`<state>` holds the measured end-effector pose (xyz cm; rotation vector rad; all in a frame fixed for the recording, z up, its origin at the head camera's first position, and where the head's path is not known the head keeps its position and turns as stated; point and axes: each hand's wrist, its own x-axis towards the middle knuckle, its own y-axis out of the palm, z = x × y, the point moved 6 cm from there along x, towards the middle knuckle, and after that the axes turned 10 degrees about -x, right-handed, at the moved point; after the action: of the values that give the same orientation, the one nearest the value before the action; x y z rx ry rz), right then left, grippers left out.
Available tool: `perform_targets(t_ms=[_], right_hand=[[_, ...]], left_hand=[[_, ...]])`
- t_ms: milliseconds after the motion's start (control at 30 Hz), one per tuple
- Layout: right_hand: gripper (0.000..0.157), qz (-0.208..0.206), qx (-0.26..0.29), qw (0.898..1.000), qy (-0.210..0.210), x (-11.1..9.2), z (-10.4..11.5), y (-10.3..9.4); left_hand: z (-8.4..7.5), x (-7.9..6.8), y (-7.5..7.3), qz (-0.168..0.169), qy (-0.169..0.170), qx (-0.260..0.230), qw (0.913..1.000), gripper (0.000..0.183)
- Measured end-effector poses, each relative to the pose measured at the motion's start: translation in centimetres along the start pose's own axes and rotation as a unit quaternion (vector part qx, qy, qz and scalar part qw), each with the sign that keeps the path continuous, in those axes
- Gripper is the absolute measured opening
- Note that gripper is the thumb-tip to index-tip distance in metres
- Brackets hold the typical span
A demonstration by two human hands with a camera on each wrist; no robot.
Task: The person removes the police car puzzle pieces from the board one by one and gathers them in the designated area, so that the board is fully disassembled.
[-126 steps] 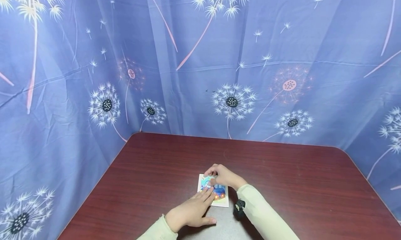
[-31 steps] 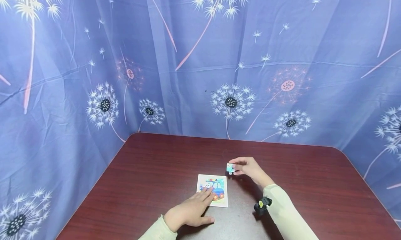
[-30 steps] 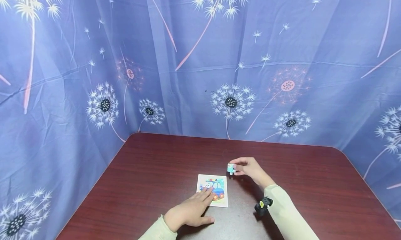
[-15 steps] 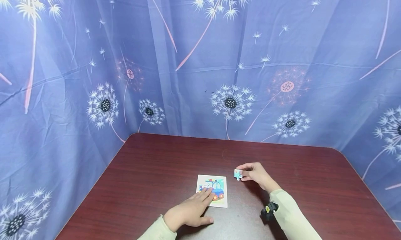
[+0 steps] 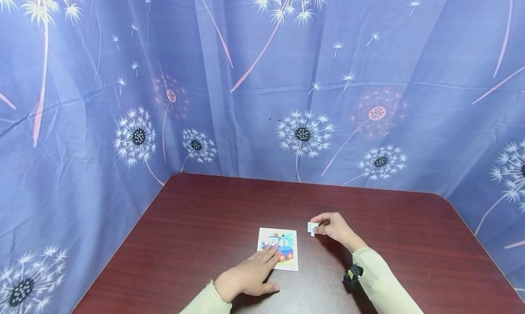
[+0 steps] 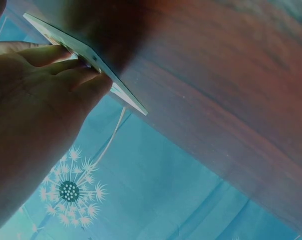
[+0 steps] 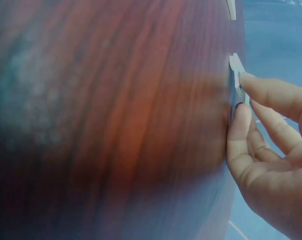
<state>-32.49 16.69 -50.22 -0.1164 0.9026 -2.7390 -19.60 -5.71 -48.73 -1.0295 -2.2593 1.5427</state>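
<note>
A square jigsaw puzzle [image 5: 289, 244] with a white border and a blue cartoon car lies on the table in the head view. Across its lower left part lies my left hand [image 5: 251, 274], fingers straight and fingertips on the car; they cover some of the picture. The left wrist view shows those fingertips on the puzzle's face [image 6: 128, 98]. Just right of the puzzle's upper corner, my right hand [image 5: 338, 229] pinches a small jigsaw piece [image 5: 311, 227], pale with a rounded tab at the bottom. In the right wrist view, thumb and fingers grip that piece [image 7: 235, 67] close to the tabletop.
The dark red wooden table [image 5: 197, 223] has rounded far corners. Blue curtains [image 5: 246, 136] with dandelion prints hang behind it and on both sides. A black device [image 5: 352, 275] is strapped to the right wrist over a pale sleeve [image 5: 385, 282].
My right hand has gone from over the puzzle to beyond its upper right corner with a pinched piece, then slightly right and nearer. My left hand stays on the puzzle.
</note>
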Motion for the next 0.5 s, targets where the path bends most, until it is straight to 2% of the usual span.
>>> perform_targets(t_ms=[200, 500], right_hand=[[0.025, -0.004, -0.027, 1.0, -0.011, 0.02, 0.08, 0.01], [0.022, -0.024, -0.055, 0.998, 0.006, 0.23, -0.09, -0.26]], left_hand=[[0.0, -0.07, 0.11, 0.002, 0.001, 0.001, 1.0, 0.076], [0.04, 0.12, 0.04, 0.0, 0.004, 0.003, 1.0, 0.076]])
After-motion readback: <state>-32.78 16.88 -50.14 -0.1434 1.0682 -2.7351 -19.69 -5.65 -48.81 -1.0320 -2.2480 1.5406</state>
